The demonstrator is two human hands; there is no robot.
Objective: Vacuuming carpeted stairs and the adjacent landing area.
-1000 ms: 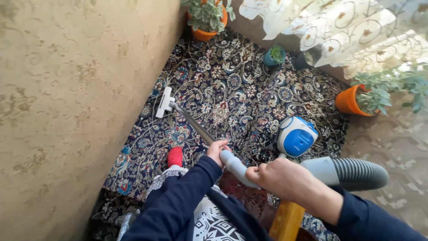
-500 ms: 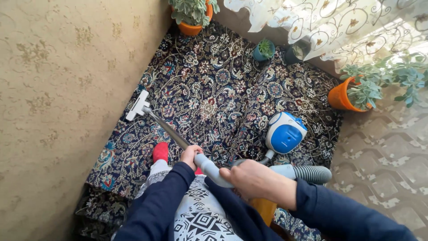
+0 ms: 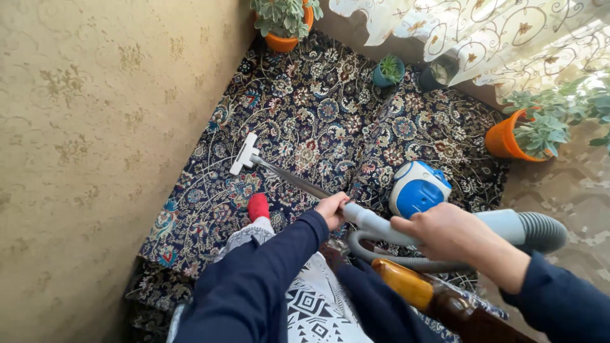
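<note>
Now we hold the vacuum wand [image 3: 298,181] with both hands: our left hand [image 3: 332,209] is closed around the tube, and our right hand [image 3: 445,232] grips the grey handle [image 3: 381,223] where the hose [image 3: 540,228] joins. The wand's long axis runs up and to the left, and its white nozzle [image 3: 243,153] lies on the patterned carpet [image 3: 330,121], near the beige wall [image 3: 95,127]. Our red sock [image 3: 258,206] is just under the tube. The blue vacuum body [image 3: 419,189] stands to the right, with orange plant pots [image 3: 502,141] beyond.
</note>
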